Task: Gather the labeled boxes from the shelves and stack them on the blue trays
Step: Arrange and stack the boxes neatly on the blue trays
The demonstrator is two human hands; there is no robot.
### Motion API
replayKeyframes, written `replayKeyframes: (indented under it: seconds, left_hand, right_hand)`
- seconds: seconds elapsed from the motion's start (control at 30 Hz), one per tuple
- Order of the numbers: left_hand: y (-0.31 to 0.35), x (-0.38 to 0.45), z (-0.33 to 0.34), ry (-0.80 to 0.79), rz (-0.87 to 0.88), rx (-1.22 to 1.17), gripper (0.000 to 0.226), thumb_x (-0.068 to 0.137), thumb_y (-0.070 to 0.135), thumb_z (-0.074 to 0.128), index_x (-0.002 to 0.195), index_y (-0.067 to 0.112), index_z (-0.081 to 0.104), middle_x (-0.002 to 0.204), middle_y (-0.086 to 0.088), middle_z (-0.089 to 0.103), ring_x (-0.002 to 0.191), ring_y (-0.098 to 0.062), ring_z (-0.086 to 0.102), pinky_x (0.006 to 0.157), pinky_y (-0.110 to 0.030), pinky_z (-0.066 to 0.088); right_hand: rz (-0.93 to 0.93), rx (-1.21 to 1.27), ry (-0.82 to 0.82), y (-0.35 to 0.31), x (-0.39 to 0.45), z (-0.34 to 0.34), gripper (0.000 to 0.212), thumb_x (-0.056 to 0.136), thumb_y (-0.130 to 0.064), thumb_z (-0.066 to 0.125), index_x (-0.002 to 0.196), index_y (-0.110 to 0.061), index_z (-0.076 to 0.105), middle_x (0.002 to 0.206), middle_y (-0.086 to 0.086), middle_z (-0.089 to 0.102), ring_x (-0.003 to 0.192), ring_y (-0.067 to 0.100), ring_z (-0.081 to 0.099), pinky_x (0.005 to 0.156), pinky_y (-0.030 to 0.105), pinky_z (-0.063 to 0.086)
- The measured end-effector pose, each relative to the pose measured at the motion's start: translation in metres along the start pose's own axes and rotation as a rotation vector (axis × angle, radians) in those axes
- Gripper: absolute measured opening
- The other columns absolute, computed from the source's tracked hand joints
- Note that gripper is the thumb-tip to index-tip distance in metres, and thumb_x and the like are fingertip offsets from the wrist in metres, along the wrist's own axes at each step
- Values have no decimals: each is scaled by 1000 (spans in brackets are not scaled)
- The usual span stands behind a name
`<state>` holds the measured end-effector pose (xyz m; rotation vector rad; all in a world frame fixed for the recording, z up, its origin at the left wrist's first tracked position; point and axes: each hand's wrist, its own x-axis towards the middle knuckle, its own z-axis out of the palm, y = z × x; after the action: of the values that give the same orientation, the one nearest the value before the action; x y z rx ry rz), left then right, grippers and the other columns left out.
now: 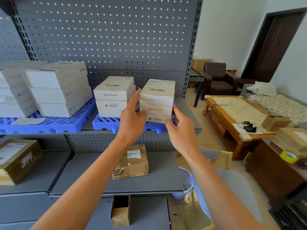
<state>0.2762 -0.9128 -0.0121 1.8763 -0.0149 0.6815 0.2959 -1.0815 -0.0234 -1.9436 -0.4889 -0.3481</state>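
On the upper shelf a small blue tray (106, 124) carries two stacks of white labeled boxes. The right stack (157, 98) is three boxes high. My left hand (132, 113) touches its left side with spread fingers, and my right hand (180, 125) touches its lower right corner. Neither hand wraps round a box. The left stack (114, 95) stands free beside them. A larger blue tray (49, 124) to the left holds bigger white boxes (58, 88) in stacks. A brown labeled carton (131, 162) sits on the shelf below.
Another brown carton (18, 160) lies at the lower left shelf. The pegboard back (108, 34) rises behind the trays. To the right are a wooden table (232, 117), cardboard boxes (275, 122), yellow tape (289, 156) and a wire bin (185, 183).
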Motion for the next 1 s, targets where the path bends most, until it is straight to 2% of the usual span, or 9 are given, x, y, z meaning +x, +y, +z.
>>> replayKeyframes:
  seconds: [0.17,0.27,0.37,0.43,0.5,0.57,0.67,0.83,1.0]
  left_hand:
    - [4,-4,1,8,-9,7,74,97,1,51,157,37,26,140,12,58,126,-10,56,94,-38,58]
    - [6,-6,2,21,-18,-13,77,95,1,50,157,38,25,140,13,58,120,-6,59,93,-41,58]
    - [6,-7,3,14,-30,-42,77,94,-1,50,157,36,26,141,14,58,125,-5,57,100,-41,54]
    - [7,-8,4,5,-34,-60,77,93,-2,50,157,34,26,142,12,57,129,-6,55,102,-41,53]
    - [6,-8,4,-1,-28,-76,77,92,-2,51,157,32,27,142,10,58,130,-7,55,101,-41,54]
    - [6,-9,4,-3,-21,-78,78,90,-1,50,157,32,27,141,10,59,130,-7,55,99,-41,55]
    - [7,-9,5,-3,-29,-87,80,90,-6,48,157,31,27,140,11,59,130,-7,54,98,-38,56]
    - [15,-12,9,-17,-38,-114,80,88,-7,45,157,29,28,142,17,56,134,-3,50,105,-37,51]
    - [23,-7,10,-27,-46,-85,81,89,-6,47,157,32,28,134,25,57,126,7,52,97,-28,53]
  right_hand:
    - [25,23,-2,-5,-1,0,53,99,-12,54,148,-25,41,126,-7,64,93,-16,57,68,1,46]
    - [41,64,2,-10,-2,-1,64,97,-9,55,153,-29,31,113,-21,59,93,-26,53,66,0,44]
    - [43,104,-28,-12,-1,0,70,94,-6,55,154,-30,29,122,-17,62,106,-12,58,74,3,48]
    - [52,106,-45,-12,-1,3,71,93,-8,57,154,-30,28,131,-11,60,112,0,59,81,9,53]
    - [55,129,-41,-12,-1,7,70,92,-8,59,152,-30,31,132,-8,60,116,6,59,87,16,55]
    - [50,173,-36,-14,-1,7,68,90,-7,59,149,-30,35,130,-8,61,116,7,60,89,19,56]
    - [58,220,-40,-17,0,5,67,89,-3,59,147,-29,38,127,-10,62,113,3,60,85,15,55]
    - [87,298,-29,-17,8,-2,63,84,7,56,137,-27,52,116,-11,69,105,0,65,80,19,57]
    - [101,307,-71,-16,26,-9,56,85,6,59,130,-27,57,116,-11,71,110,4,65,91,31,57]
